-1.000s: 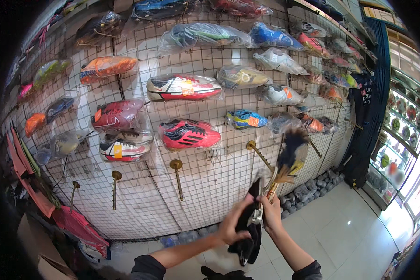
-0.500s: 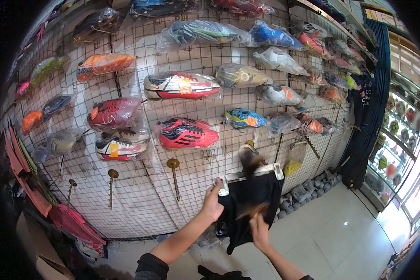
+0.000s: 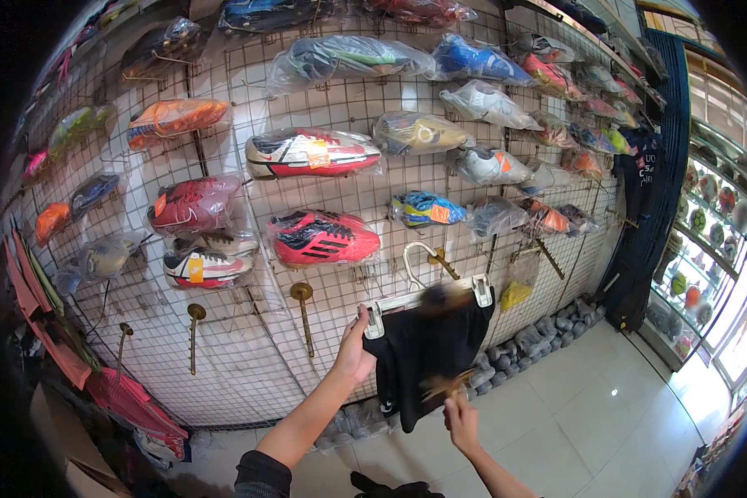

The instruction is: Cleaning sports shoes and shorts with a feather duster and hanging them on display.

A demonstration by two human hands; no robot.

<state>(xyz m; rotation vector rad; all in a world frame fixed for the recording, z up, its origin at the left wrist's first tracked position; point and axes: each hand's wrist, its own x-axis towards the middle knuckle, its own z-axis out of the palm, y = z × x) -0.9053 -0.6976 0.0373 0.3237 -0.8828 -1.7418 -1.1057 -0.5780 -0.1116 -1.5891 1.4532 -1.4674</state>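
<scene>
Scene evenly lit, daylight admitted through the glazed shopfront [image 3: 726, 332] at right, glare seen on the glossy pale floor tiles [image 3: 614, 390], edges heavily fisheye-bent and vignetted, brown feather duster [image 3: 444, 300] motion-blurred.

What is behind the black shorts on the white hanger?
Behind the black shorts is the wire grid wall, with grey stones at its foot. The part directly behind the cloth is covered.

Wrapped shoes [image 3: 322, 236] on wire grid [image 3: 249, 365].

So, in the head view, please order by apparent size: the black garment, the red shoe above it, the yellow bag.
1. black garment
2. red shoe, somewhat smaller
3. yellow bag
</scene>
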